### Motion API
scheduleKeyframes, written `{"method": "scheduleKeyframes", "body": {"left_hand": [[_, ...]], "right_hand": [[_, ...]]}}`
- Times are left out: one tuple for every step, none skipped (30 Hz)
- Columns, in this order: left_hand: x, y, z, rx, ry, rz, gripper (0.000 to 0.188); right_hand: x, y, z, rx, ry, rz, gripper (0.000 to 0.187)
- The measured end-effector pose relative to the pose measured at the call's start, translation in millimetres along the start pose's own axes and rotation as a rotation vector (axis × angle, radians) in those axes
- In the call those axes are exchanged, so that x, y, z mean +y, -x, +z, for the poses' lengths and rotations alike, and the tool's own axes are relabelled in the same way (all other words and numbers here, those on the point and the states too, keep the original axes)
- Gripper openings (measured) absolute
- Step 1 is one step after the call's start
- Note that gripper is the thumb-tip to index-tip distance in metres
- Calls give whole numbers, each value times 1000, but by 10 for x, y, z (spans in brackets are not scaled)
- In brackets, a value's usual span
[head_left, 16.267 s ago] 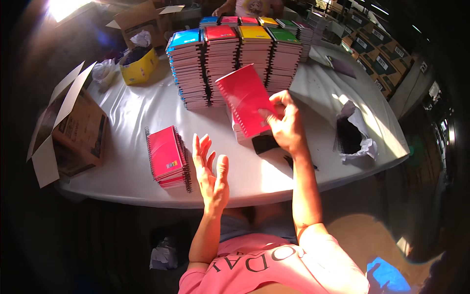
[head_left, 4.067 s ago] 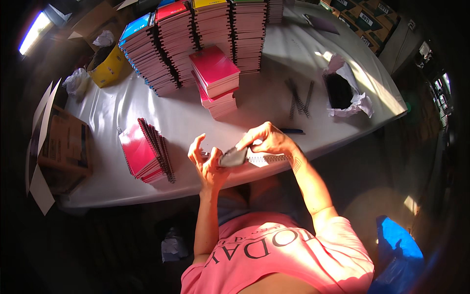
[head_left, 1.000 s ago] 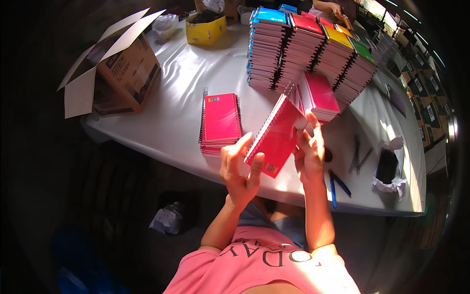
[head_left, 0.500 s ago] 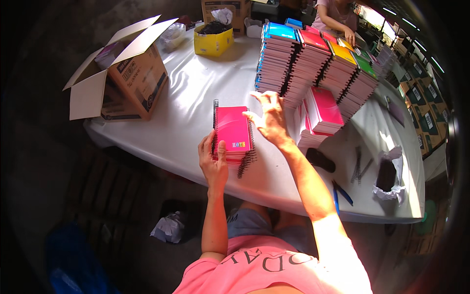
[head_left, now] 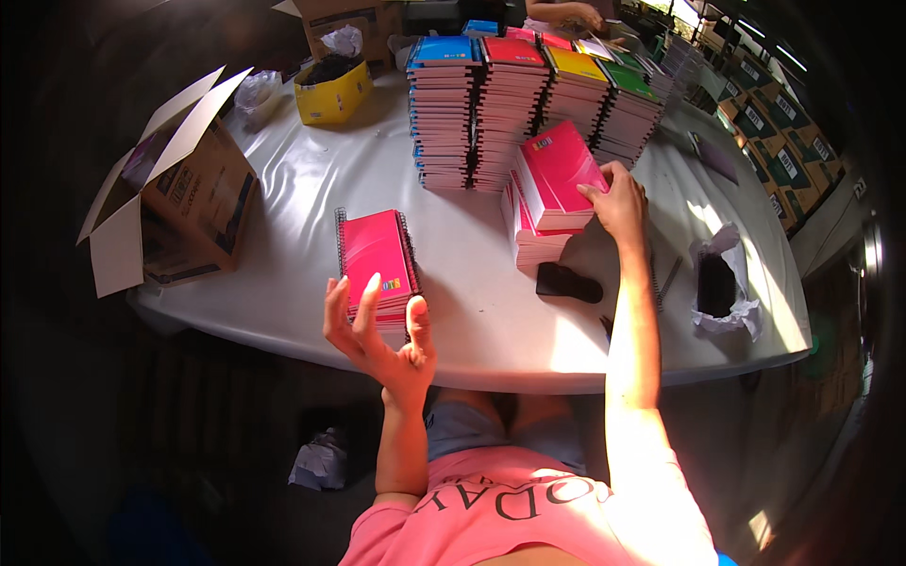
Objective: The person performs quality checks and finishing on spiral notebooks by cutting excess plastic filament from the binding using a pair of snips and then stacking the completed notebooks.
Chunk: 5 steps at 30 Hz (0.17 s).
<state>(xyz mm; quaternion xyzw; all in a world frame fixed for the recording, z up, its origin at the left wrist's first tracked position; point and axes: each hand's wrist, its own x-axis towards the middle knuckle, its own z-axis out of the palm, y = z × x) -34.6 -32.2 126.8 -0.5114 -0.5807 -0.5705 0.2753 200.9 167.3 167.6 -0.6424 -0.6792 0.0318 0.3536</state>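
Observation:
A small stack of pink spiral notebooks [head_left: 373, 253] lies on the table in front of me, wire coils along both of its sides. My left hand [head_left: 382, 340] hovers over the near end of that stack, fingers spread, holding nothing. To the right stands a pile of pink-covered notebooks [head_left: 559, 174] with no coils visible on them. At its right edge my right hand [head_left: 618, 203] pinches the corner of the top pink notebook, thumb on the cover; its other fingers are partly hidden.
Tall stacks of blue [head_left: 442, 113], red, yellow and green notebooks rise behind. An open carton [head_left: 198, 203] and a yellow box [head_left: 335, 94] stand left. A dark object [head_left: 569, 283] and a paper-wrapped bundle [head_left: 722, 283] lie right. Across the table shows another person's hand [head_left: 580, 16].
My right hand has left the coiled stack and moved right onto the pink pile. My left hand has let go of the stack and opened. The whole view has shifted.

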Motion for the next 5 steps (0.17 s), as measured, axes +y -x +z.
{"method": "scheduleKeyframes", "body": {"left_hand": [[126,9,30,-2,96,-5,44],[204,30,37,-62,158,48,45],[284,49,35,-122,222,103,46],[352,109,20,-184,289,150,46],[405,215,5,-289,286,181,50]], "right_hand": [[76,13,24,204,-43,-240,27],[-56,117,-47,171,-305,-203,24],[-126,252,-110,105,-454,-130,24],[-153,426,-187,35,-597,-54,25],[-140,610,-284,-150,-546,-74,22]]}}
